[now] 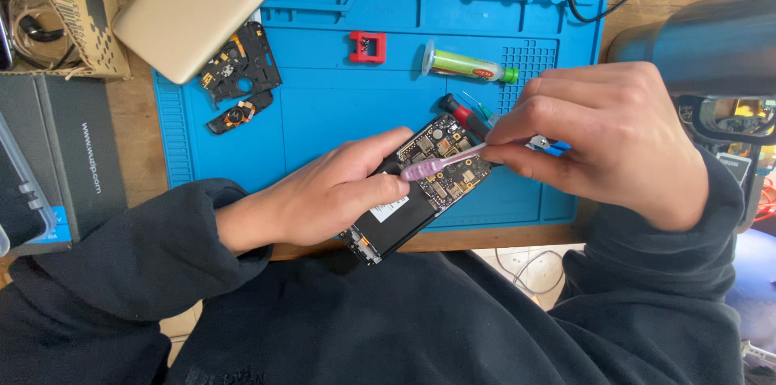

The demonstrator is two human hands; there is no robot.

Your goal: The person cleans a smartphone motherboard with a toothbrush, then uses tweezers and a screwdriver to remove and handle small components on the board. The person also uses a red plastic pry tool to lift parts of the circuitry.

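While the right hand (602, 138) pinches a thin tool with a pink translucent handle (432, 165) between thumb and fingertips, the tool lies across the bare circuit board (449, 160) of an opened phone (408, 199). Its working end is hidden under the fingers, so I cannot tell what it touches. The left hand (331, 195) is closed around the phone from the side, thumb along its edge, holding it tilted over the near rim of the blue mat (323, 102), partly past the table edge.

Judged from this pose, 3 risks stand out. 1: a slip of the pinched tool could scrape or short the small parts on the board, since the grip is fine and the phone is braced by only 1 hand. 2: the phone hangs half off the mat; a loosened left grip could drop it into the lap. 3: the red-handled screwdriver (462, 113) and other small tools lie just beside the right fingers and could be knocked.

Farther out on the mat rest a green syringe tube (469, 66), a red holder (368, 46), black inner frames (241, 66) and a gold back cover (198, 7).
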